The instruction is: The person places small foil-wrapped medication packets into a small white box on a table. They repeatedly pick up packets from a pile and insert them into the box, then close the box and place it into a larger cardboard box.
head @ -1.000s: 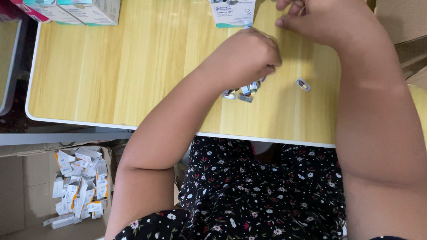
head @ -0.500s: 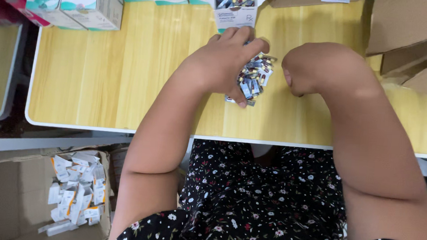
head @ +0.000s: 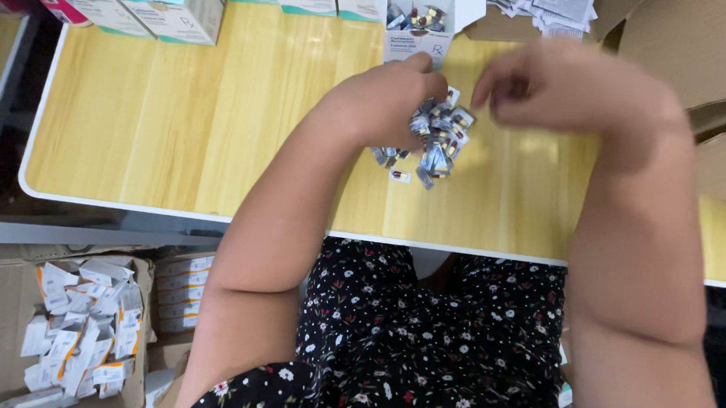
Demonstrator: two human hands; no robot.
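Glossy foil packets (head: 434, 141), matt wooden table (head: 176, 128)

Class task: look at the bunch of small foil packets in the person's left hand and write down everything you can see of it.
The foil packets are a loose cluster of small silvery blister pieces, some showing dark capsules. The left hand grips them from above, over the wooden table. A few lie on the table just below. The right hand is close beside them.

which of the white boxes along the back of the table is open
The small white box just beyond the left hand: its top flaps are up and foil packets show inside. The teal-and-white boxes left of it are shut.
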